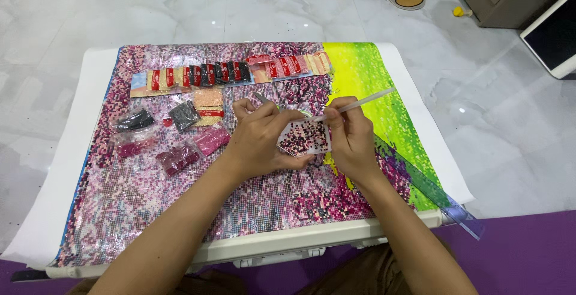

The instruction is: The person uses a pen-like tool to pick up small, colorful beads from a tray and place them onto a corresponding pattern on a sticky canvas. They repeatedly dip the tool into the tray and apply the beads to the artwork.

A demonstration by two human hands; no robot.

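While resting on the pink bead canvas (180, 211), holding things close together: left hand (261, 142) clamped on small white bead tray (306, 139), keeping it level so beads stay in; right hand (351, 139) pinching white applicator pen (360, 103), tip dipping toward tray. Lying just beside, left: bead bags (174, 133), kept within reach.

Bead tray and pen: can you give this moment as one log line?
left hand: holds bead tray | right hand: holds pen, tip at tray | beneath: bead canvas
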